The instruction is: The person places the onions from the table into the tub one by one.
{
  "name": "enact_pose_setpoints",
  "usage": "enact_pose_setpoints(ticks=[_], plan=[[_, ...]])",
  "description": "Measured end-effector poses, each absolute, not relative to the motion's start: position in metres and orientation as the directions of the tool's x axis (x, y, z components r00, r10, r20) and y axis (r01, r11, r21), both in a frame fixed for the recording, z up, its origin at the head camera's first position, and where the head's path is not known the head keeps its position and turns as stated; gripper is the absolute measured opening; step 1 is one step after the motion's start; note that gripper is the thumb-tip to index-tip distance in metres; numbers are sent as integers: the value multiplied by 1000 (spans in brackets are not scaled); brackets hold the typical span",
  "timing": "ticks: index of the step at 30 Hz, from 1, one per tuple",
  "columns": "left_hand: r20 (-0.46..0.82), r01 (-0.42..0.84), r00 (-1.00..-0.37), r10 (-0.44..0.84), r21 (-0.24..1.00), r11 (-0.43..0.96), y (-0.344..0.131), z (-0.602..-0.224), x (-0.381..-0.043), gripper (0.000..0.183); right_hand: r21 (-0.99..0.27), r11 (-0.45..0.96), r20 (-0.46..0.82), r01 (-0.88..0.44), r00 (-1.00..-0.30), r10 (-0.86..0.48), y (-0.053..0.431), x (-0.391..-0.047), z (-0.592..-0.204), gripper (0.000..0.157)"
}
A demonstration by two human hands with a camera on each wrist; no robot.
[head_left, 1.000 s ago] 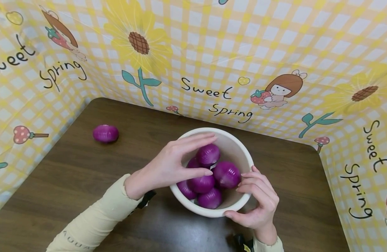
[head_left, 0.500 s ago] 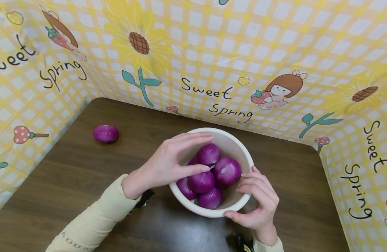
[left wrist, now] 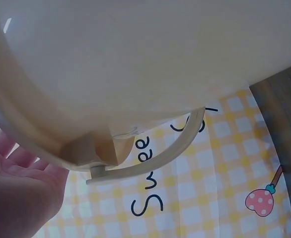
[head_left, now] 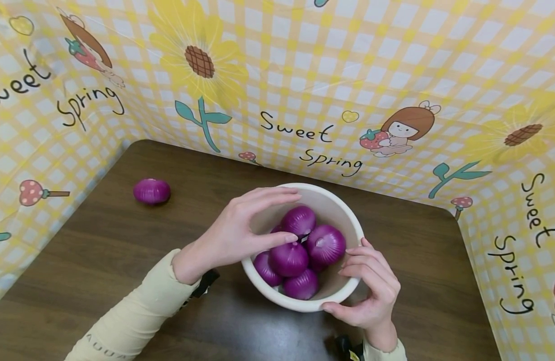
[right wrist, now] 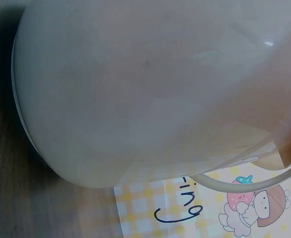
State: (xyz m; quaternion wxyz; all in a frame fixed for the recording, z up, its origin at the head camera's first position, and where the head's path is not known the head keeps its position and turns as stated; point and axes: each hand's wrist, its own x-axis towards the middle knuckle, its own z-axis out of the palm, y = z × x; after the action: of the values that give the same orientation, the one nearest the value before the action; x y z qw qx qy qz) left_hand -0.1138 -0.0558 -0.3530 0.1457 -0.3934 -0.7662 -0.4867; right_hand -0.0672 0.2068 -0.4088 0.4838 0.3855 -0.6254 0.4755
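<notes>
A white bucket (head_left: pixel 300 305) stands on the table with several purple onions (head_left: pixel 326 244) inside it. My left hand (head_left: pixel 232 230) reaches over its left rim, fingers extended and thumb above the nearest onions, holding nothing. On the right side, my right hand (head_left: pixel 372 288) grips the rim, with fingertips over the inner edge and the thumb at the front. One more purple onion (head_left: pixel 152 191) lies apart at the far left. In the left wrist view, the bucket's wall (left wrist: pixel 125 59) and curved handle (left wrist: pixel 170 156) fill much of the picture; the right wrist view mostly shows the bucket's outside (right wrist: pixel 135 99).
The dark wooden table (head_left: pixel 205 180) has rounded far corners. A yellow checked cloth (head_left: pixel 286 75) with printed flowers and figures rises behind it and along both sides.
My left hand has drawn slightly left, away from the onions. The onion at the right of the pile has turned and shifted a little. My right hand stays on the rim.
</notes>
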Motion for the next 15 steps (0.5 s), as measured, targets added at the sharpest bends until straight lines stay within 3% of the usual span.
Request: enact_pose_setpoints(ticks=[15], plan=[[607,729,-670,428,646,225,-60,-354,-113,64,-225,249,971,-942,-238,-22,206,-67,-408,61]])
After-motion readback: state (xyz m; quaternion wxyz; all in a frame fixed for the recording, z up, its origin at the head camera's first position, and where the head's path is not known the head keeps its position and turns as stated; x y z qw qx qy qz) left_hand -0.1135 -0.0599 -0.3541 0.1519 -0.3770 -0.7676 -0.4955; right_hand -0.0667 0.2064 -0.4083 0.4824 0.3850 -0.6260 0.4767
